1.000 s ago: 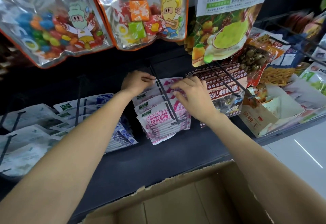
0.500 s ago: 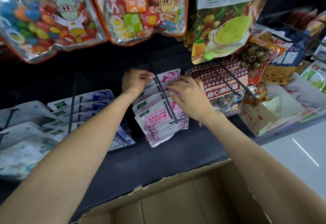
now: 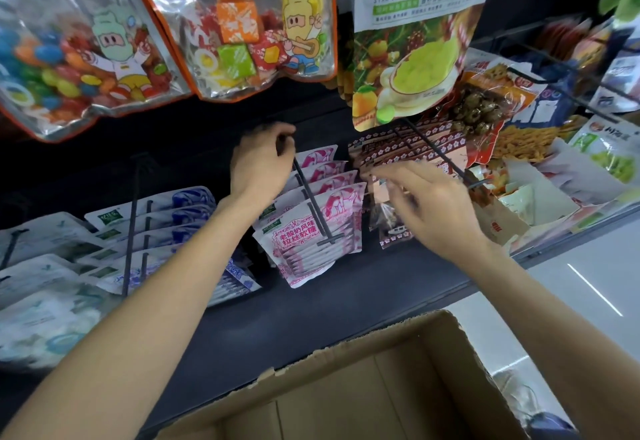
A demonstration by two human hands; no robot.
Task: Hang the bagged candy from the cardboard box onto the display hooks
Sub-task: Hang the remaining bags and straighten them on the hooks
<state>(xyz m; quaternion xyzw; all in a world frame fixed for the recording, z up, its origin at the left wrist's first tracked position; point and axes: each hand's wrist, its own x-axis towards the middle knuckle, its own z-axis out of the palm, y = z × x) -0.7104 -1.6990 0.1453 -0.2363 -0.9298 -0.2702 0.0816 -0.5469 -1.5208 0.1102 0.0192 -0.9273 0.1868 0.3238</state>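
Black store shelving (image 3: 346,304) fills the background, with big clear bags of colorful candy (image 3: 86,58) hanging up top and rows of smaller packs on hooks below. Compared to half a second ago, the right hand (image 3: 433,211) has come off the pink candy bags (image 3: 311,231) and lifted away to the right, so it's now in front of the dark brown flower-print bags (image 3: 408,152) instead of lying on the pink stack. The pink fronts are in plain view again now that the hand isn't covering them.

Left hand (image 3: 261,166) hasn't really moved: it's reached in at the back of the display hook (image 3: 311,197), fingers curled around the rod near its base, forearm stretched forward from the lower left. The right hand is motion-blurred, fingers loosely spread and pointing left, nothing visibly in it, forearm coming in from the lower right.

Pink bags sit threaded on that hook in an overlapping row, about five of them, fronts facing up toward the camera and tilted a bit. Their long axis runs down from the hook hole to the bottom edge, slanting toward the lower left. The hook itself runs from back to front, ending in a short crossbar over the front bag.

Cardboard box (image 3: 363,398) is at the bottom of the view, open, right below the shelf edge, and no bags show in the part that's in view
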